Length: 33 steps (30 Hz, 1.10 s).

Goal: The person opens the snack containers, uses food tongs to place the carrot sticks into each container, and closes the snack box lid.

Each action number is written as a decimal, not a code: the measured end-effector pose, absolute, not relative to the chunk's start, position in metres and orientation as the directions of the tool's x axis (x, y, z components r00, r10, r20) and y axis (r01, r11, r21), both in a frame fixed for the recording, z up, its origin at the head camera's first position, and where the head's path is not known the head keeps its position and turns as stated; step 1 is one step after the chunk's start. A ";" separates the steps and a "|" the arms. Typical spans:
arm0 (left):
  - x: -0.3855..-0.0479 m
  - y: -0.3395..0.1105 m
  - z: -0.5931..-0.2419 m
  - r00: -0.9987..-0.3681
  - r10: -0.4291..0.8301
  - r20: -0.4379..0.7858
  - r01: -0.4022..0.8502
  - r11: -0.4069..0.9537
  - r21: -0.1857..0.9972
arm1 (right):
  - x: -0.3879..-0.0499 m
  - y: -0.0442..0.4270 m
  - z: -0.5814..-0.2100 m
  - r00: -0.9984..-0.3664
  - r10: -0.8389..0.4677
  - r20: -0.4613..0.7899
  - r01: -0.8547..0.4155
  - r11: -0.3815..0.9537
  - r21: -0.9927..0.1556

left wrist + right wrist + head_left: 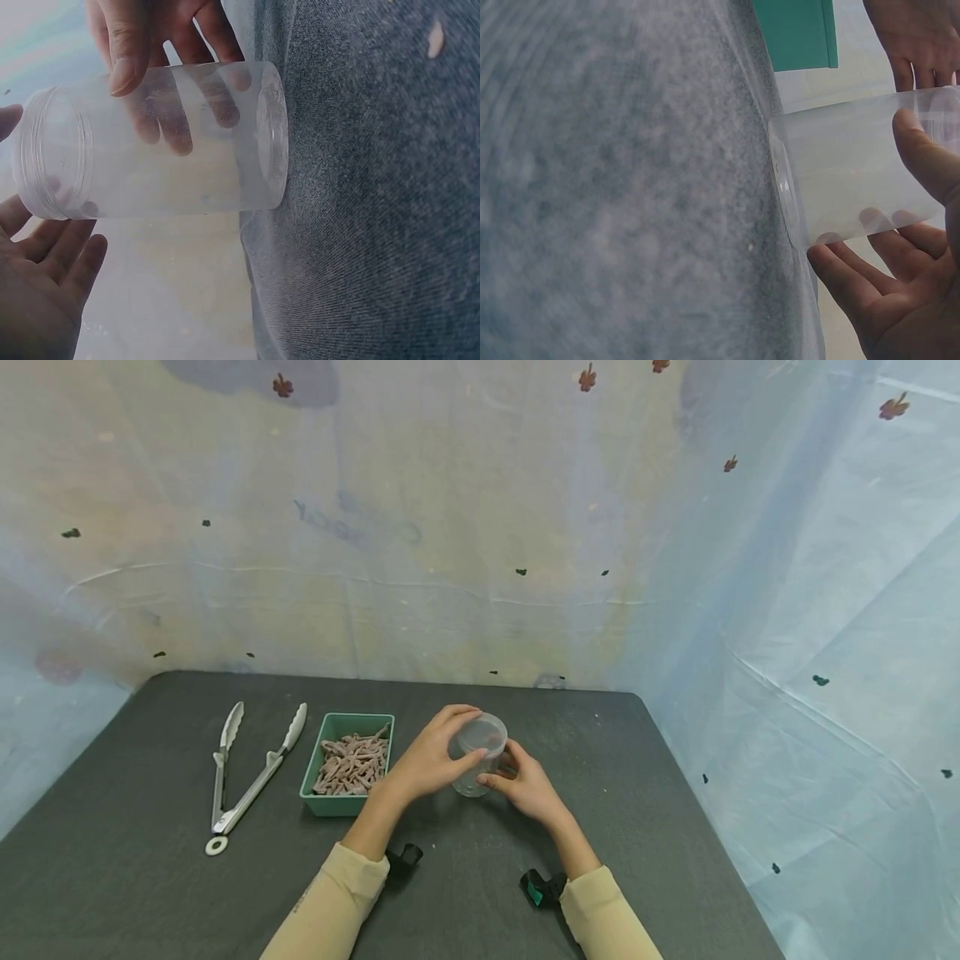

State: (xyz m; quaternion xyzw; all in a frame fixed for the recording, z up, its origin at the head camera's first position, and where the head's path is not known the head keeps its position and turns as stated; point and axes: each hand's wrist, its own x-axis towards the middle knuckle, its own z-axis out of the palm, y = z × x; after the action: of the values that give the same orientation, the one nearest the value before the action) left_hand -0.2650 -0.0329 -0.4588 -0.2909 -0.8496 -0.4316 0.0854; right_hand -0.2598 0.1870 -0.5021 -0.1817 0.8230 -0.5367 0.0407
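A clear plastic jar (472, 787) stands upright on the dark table, between both hands. My left hand (432, 762) grips it around its top rim, thumb on the near side and fingers on the far side. Lower down, my right hand (527, 787) holds the jar's body from the right, its thumb in front and fingers behind. The left wrist view shows the jar (180, 180) see-through with nothing inside, and a ridged band near its top. Whether that band is a clear lid or the jar's own neck, I cannot tell.
Left of the hands sits a green tray (347, 807) filled with knobbly greyish-brown strips (352, 764). Farther left lie metal tongs (251, 792), spread apart, with pale tips and a ring at the joined end. A patterned plastic sheet (420, 527) hangs behind the table (480, 893).
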 end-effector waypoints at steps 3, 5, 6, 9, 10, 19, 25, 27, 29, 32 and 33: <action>-0.266 -0.033 -0.459 -0.815 0.411 0.410 0.573 0.457 0.681 | -0.259 0.187 -0.502 -0.931 -0.343 0.126 -0.252 0.356 -0.900; -0.266 -0.032 -0.460 -0.811 0.406 0.420 0.578 0.453 0.679 | -0.259 0.188 -0.502 -0.931 -0.343 0.125 -0.252 0.356 -0.900; -0.265 -0.032 -0.460 -0.809 0.403 0.427 0.582 0.449 0.678 | -0.259 0.188 -0.502 -0.931 -0.344 0.124 -0.251 0.358 -0.899; -0.264 -0.031 -0.459 -0.803 0.394 0.447 0.592 0.443 0.673 | -0.259 0.189 -0.502 -0.931 -0.346 0.119 -0.249 0.361 -0.899; -0.264 -0.031 -0.459 -0.801 0.392 0.452 0.595 0.441 0.672 | -0.258 0.189 -0.502 -0.930 -0.347 0.119 -0.249 0.360 -0.899; -0.261 -0.037 -0.450 -0.804 0.355 0.477 0.594 0.444 0.671 | -0.259 0.186 -0.503 -0.933 -0.333 0.134 -0.258 0.364 -0.895; -0.252 -0.044 -0.441 -0.775 0.362 0.518 0.632 0.453 0.629 | -0.259 0.185 -0.504 -0.932 -0.337 0.132 -0.259 0.364 -0.895; -0.249 -0.045 -0.438 -0.766 0.366 0.529 0.643 0.462 0.611 | -0.260 0.185 -0.503 -0.931 -0.339 0.139 -0.266 0.364 -0.893; -0.244 -0.047 -0.436 -0.761 0.374 0.531 0.648 0.470 0.599 | -0.260 0.186 -0.502 -0.928 -0.341 0.147 -0.275 0.364 -0.890; -0.236 -0.051 -0.436 -0.757 0.396 0.520 0.653 0.478 0.587 | -0.259 0.187 -0.501 -0.930 -0.341 0.137 -0.269 0.379 -0.885; -0.233 -0.053 -0.437 -0.756 0.405 0.514 0.654 0.479 0.585 | -0.259 0.187 -0.501 -0.930 -0.342 0.133 -0.268 0.384 -0.884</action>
State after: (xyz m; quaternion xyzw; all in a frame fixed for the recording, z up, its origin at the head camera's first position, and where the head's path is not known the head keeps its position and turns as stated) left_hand -0.2328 -0.0532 -0.4368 -0.3130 -0.8460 -0.4032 0.1544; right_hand -0.2587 0.1868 -0.5010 -0.1834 0.8312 -0.5237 0.0354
